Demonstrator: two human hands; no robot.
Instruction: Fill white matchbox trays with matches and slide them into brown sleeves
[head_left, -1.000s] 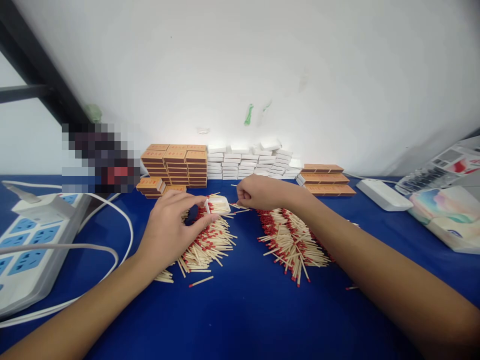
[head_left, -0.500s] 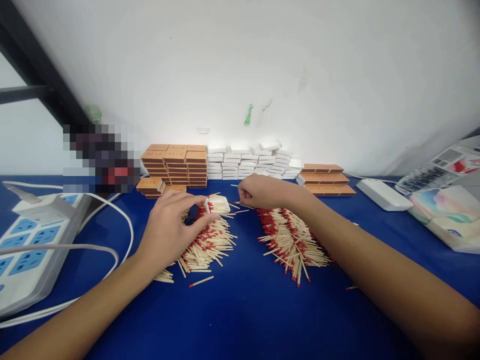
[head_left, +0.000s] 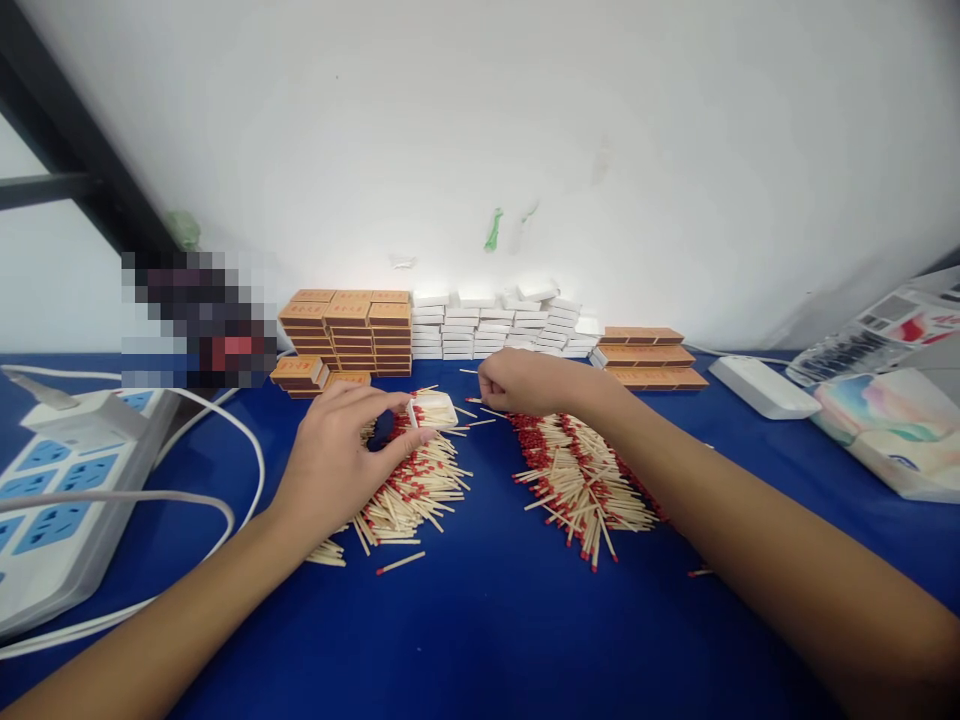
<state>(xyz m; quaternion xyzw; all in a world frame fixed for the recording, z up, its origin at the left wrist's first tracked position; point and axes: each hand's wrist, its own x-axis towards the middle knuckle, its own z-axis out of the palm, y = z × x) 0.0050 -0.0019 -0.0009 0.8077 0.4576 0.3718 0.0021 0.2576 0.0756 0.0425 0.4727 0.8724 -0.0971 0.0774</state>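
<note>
L hand (head_left: 349,440): I'm pinching white tray (head_left: 439,409) by match pile (head_left: 416,490)
R hand (head_left: 517,382): curled nr loose matches (head_left: 480,423); can't tell if I'm holding any

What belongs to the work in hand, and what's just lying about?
Likely in use:
- open white rectangular tray, in the left hand
- red-headed wooden matches
- stacked white cardboard boxes
- stacked orange-brown cardboard matchboxes

Likely unrelated:
- white power strip with blue sockets
- white oblong block
- pastel-patterned pack

Matches (head_left: 416,490) pale, red-tipped; tray (head_left: 444,408) white; table (head_left: 480,620) blue.
</note>
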